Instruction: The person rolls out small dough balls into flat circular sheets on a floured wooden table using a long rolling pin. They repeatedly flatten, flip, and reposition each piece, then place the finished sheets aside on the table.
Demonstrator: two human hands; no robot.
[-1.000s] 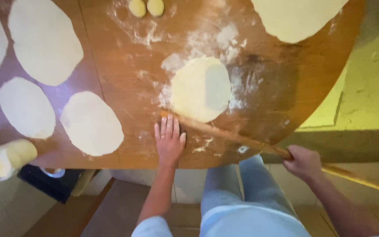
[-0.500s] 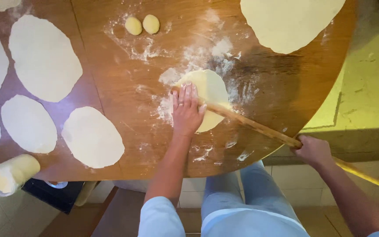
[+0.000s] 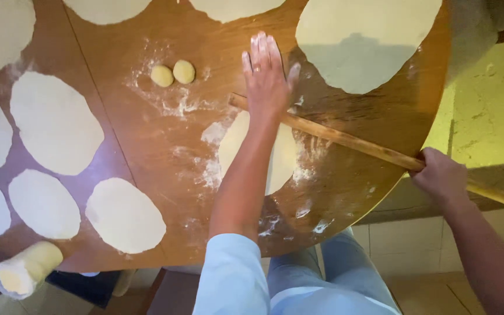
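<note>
A person in a pale blue top works at a round wooden worktop (image 3: 147,140). Nearest the body, the right hand (image 3: 441,178) is closed around a long thin rolling pin (image 3: 345,140) just off the worktop's edge. The pin slants across a floured oval of dough (image 3: 231,146) near the worktop's middle. Beyond the dough, the left hand (image 3: 266,73) lies flat, fingers spread, pressing the pin's far end. The dough looks thin, soft and easily torn, best lifted from beneath its edges. Two small dough balls (image 3: 173,74) sit left of that hand; rolled ovals (image 3: 56,122) ring the worktop.
</note>
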